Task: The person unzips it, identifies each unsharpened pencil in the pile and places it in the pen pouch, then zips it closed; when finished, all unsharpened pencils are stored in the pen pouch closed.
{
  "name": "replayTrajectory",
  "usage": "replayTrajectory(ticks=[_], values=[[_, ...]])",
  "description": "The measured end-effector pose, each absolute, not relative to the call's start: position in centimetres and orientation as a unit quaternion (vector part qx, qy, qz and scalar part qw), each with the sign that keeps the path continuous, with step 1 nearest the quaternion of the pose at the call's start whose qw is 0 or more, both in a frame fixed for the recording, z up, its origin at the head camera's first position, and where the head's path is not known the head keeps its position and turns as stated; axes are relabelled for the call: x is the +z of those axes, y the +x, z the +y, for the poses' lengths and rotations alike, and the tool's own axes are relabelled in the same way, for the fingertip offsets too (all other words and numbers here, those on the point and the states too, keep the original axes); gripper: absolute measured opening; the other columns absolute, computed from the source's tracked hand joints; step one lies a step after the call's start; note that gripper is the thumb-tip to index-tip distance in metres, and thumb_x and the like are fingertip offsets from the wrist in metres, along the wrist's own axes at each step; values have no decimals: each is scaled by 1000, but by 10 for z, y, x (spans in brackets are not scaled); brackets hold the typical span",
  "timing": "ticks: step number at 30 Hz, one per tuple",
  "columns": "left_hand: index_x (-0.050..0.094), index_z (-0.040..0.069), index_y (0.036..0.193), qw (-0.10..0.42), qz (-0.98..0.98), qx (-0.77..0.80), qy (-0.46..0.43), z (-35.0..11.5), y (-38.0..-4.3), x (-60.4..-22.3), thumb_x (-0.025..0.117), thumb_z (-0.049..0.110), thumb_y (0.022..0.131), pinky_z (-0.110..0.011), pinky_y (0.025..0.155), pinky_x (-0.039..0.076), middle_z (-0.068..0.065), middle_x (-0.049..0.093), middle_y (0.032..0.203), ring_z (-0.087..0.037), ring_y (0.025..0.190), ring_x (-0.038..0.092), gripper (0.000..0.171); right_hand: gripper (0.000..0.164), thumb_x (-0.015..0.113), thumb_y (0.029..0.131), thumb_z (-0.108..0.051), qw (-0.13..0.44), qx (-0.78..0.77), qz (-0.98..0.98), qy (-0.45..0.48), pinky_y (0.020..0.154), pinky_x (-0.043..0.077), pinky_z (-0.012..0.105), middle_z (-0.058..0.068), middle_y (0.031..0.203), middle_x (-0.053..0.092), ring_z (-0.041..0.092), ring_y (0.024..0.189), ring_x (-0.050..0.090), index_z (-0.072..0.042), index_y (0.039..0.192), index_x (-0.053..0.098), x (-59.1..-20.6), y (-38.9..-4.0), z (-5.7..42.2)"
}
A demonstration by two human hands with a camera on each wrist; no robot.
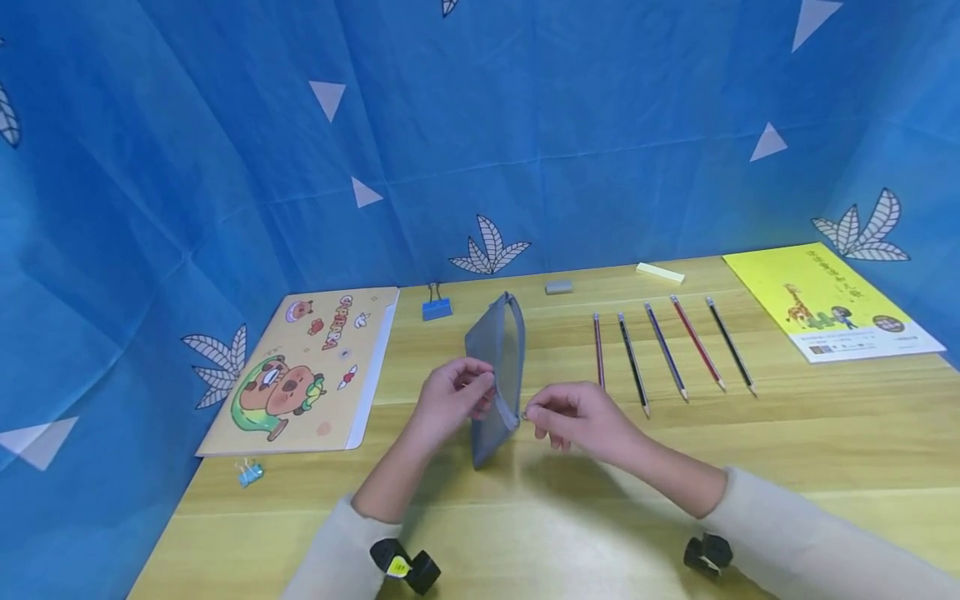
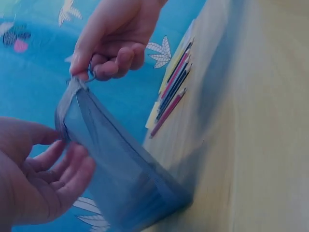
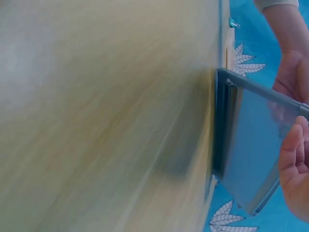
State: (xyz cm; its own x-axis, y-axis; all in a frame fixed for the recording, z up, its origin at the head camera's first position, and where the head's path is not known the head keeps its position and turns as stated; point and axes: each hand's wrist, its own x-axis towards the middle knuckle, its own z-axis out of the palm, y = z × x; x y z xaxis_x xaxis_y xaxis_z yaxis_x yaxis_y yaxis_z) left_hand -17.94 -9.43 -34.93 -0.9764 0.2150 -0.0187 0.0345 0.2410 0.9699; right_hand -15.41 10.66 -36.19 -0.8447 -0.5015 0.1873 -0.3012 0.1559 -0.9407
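Observation:
A grey see-through zipper pouch (image 1: 484, 340) stands upright on its edge above the table, its zipper side facing right and parted along the middle. My left hand (image 1: 459, 390) pinches the rim of the opening between thumb and fingers. At the pouch's near end, my right hand (image 1: 579, 417) pinches the small ring of the zipper pull. The left wrist view shows this ring (image 2: 91, 72) looped at the right fingertips. Something dark shows through the lower part of the pouch (image 2: 108, 157), too blurred to name. In the right wrist view both hands hold the pouch (image 3: 260, 135).
Several pencils (image 1: 660, 337) lie in a row to the right, with a yellow booklet (image 1: 840, 300) beyond. A grey eraser (image 1: 558, 287), a pale stick (image 1: 660, 272) and a blue binder clip (image 1: 437, 309) lie behind. On the left are a capybara folder (image 1: 315, 367) and a small clip (image 1: 251, 474).

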Motion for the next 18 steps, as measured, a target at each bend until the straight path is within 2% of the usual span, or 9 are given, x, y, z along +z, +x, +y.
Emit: replayTrajectory(ticks=[4, 8, 13, 18], values=[[56, 10, 92, 56, 857, 493, 135, -94, -160, -345, 58, 18, 82, -26, 57, 49, -1, 56, 80, -14, 68, 53, 13, 14, 59, 82, -21, 17, -556, 794, -247, 43, 45, 27, 2, 62, 57, 17, 49, 51, -8, 82, 63, -359, -153, 104], [55, 17, 90, 36, 907, 386, 164, -88, -144, -341, 63, 26, 76, -21, 57, 46, 6, 56, 81, -10, 71, 53, 19, 11, 62, 79, -23, -30, -518, 820, -243, 42, 42, 22, -4, 58, 54, 10, 48, 47, -13, 75, 62, -357, -153, 102], [54, 16, 82, -46, 946, 254, 194, -78, -135, -343, 67, 34, 70, -17, 46, 39, 6, 52, 71, -7, 57, 46, 25, 14, 59, 81, -25, 0, -532, 803, -270, 35, 37, 22, 2, 56, 54, 9, 43, 43, -12, 76, 62, -356, -151, 98], [52, 14, 68, -140, 946, 196, 215, -73, -135, -348, 68, 28, 70, -15, 38, 31, 8, 45, 58, -5, 46, 37, 22, 19, 56, 84, -26, 17, -558, 785, -268, 35, 38, 24, 7, 57, 54, 12, 43, 45, -8, 79, 60, -356, -149, 92]])
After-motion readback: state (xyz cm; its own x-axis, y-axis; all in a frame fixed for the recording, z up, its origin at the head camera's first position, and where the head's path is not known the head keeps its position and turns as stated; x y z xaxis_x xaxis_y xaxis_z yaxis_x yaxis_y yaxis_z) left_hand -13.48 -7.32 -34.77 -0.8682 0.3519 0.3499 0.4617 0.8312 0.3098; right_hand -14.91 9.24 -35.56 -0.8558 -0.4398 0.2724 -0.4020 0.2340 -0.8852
